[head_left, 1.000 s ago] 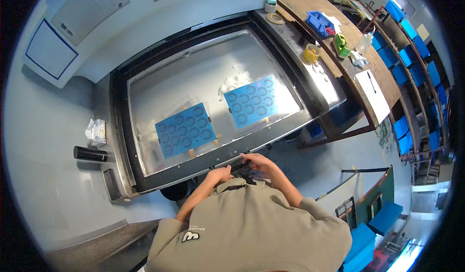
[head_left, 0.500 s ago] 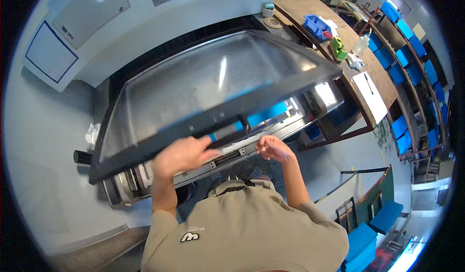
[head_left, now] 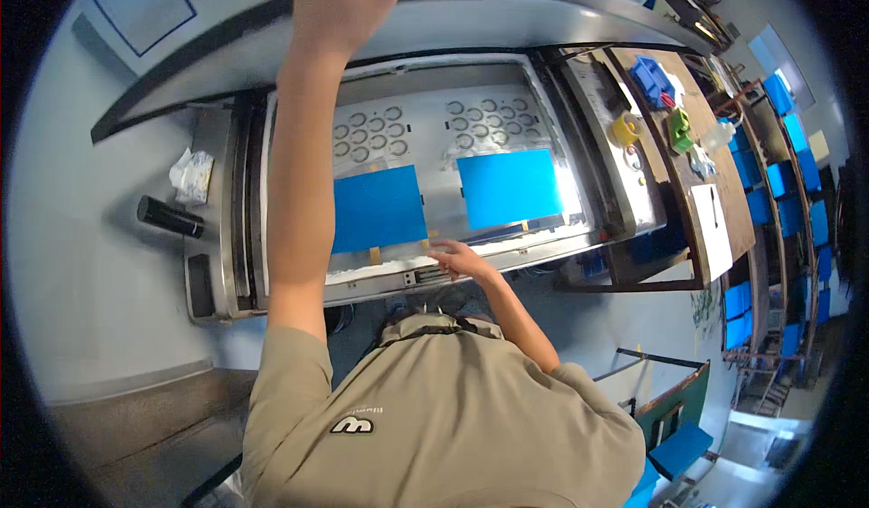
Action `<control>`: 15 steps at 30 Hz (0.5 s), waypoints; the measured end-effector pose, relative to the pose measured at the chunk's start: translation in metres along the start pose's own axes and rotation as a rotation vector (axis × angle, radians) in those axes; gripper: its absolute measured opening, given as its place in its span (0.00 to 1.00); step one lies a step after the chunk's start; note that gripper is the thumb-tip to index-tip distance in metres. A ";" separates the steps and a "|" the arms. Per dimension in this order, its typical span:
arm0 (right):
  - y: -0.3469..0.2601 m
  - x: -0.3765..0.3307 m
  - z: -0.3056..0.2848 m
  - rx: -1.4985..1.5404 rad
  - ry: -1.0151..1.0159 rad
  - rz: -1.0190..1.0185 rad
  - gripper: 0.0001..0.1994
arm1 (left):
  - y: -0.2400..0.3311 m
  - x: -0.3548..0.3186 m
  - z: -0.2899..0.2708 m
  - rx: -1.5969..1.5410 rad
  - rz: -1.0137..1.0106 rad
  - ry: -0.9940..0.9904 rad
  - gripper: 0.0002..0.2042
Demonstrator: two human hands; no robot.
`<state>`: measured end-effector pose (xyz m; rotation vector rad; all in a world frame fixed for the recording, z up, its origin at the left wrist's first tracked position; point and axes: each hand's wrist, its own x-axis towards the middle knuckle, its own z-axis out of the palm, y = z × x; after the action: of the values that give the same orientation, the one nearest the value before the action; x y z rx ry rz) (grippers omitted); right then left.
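A large dark-framed lid [head_left: 462, 19] stands raised over the flat bed of a metal machine. My left hand [head_left: 348, 6], arm stretched far up, is closed at the lid's edge; its fingertips are partly hidden. Two blue sheets lie side by side on the bed: the left sheet [head_left: 380, 208], partly covered by my left forearm, and the right sheet [head_left: 510, 189]. Low at the bed's front edge, my right hand [head_left: 457, 260] has its fingers apart, empty, close to the left sheet's lower right corner. Small yellowish tabs [head_left: 376, 256] show at the sheets' front edges.
Behind the sheets are two groups of ring marks [head_left: 491, 123] on the bed. To the right, a wooden table [head_left: 738, 205] carries a blue bin [head_left: 652, 81], a green tape dispenser [head_left: 680, 132] and white paper [head_left: 711, 232]. A black cylinder [head_left: 170, 217] and tissue pack [head_left: 193, 177] are left.
The lid has swung up and away with my left hand, uncovering the bed and both blue sheets. My right hand has moved slightly left and lower, and its fingers have opened out.
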<state>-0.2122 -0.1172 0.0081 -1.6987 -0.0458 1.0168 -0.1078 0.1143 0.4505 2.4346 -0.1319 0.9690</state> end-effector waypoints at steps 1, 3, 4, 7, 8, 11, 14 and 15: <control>-0.004 0.011 0.006 -0.027 -0.026 0.004 0.32 | -0.004 0.006 -0.013 0.019 -0.028 0.018 0.22; 0.008 0.026 -0.003 0.029 0.032 -0.013 0.36 | 0.009 0.030 0.021 -0.657 0.356 0.140 0.28; 0.018 0.038 -0.005 0.057 0.054 0.001 0.37 | 0.009 0.040 0.033 -0.669 0.352 0.131 0.28; -0.005 0.058 0.019 0.067 0.039 0.019 0.37 | -0.017 0.035 -0.001 0.018 0.357 0.189 0.24; -0.004 0.062 0.019 0.151 0.052 0.016 0.39 | -0.012 0.020 0.002 -0.096 0.430 0.251 0.23; -0.011 0.079 0.021 0.243 0.116 0.033 0.41 | -0.054 -0.034 0.047 0.118 0.703 0.484 0.17; -0.002 0.094 0.012 0.340 0.185 0.058 0.42 | -0.076 -0.163 0.090 -0.033 0.353 -0.219 0.27; 0.000 0.101 0.011 0.376 0.222 0.068 0.41 | -0.106 -0.202 0.110 -0.066 0.228 -0.397 0.27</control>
<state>-0.1552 -0.0581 -0.0521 -1.4621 0.3303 0.8196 -0.1608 0.1328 0.2037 2.5586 -0.5803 0.5461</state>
